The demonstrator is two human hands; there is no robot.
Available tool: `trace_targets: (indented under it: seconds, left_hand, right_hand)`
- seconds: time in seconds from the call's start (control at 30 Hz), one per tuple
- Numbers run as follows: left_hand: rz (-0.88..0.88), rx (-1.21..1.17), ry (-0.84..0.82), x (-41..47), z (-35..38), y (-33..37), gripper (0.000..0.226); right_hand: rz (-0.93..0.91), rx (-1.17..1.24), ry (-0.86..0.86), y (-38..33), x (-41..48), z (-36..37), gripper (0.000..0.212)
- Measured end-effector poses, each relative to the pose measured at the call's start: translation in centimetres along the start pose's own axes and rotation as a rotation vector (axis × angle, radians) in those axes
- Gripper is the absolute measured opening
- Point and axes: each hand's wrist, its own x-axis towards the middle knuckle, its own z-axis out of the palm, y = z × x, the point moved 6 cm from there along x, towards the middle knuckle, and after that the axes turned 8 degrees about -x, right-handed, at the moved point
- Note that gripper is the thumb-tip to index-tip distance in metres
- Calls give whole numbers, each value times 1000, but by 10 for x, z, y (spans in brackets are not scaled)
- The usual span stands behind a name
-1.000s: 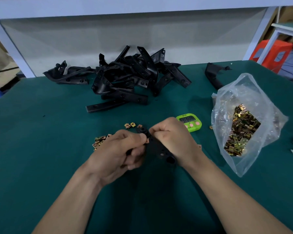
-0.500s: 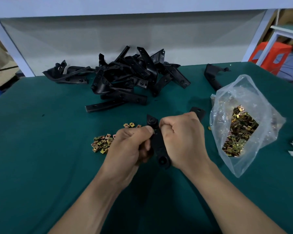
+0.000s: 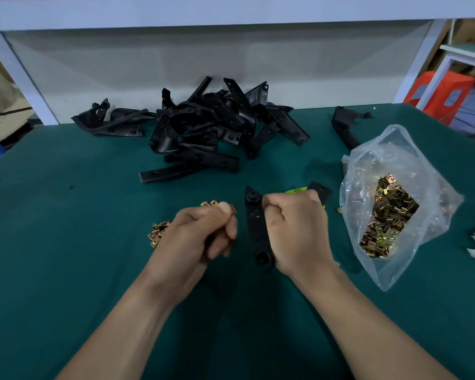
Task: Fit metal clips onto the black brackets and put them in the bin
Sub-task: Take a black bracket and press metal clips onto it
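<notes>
My right hand (image 3: 296, 231) grips a black bracket (image 3: 255, 229) above the green table; one arm of the bracket points up and toward me, and its other end (image 3: 320, 192) sticks out past my knuckles. My left hand (image 3: 200, 237) has drawn a little to the left of the bracket, fingers curled, and pinches what looks like a small metal clip (image 3: 232, 210) at the thumb tip. A small heap of brass-coloured clips (image 3: 158, 234) lies on the table just left of my left hand.
A pile of black brackets (image 3: 203, 127) fills the back middle of the table, with one more bracket (image 3: 346, 127) at the back right. A clear plastic bag of clips (image 3: 387, 215) lies to the right. A green timer (image 3: 296, 190) peeks out behind my right hand.
My left hand has let go of the bracket and moved left. My right hand has lifted and turned the bracket more upright, covering the timer.
</notes>
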Motion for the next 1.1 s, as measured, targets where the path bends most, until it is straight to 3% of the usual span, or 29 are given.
trace_targets:
  seconds: [0.13, 0.37, 1.0, 1.1]
  left_hand:
    - [2, 67, -102, -3, 11, -3, 44]
    - [2, 120, -78, -3, 7, -3, 44]
    - [-74, 124, -195, -6, 8, -5, 53]
    - [-83, 117, -210, -7, 8, -4, 56]
  right_hand:
    - [-125, -65, 118, -5, -2, -7, 33]
    - [-269, -158, 208, -14, -4, -11, 31]
    - [-356, -97, 105, -18, -5, -15, 40]
    - [-382, -100, 98, -19, -4, -16, 33]
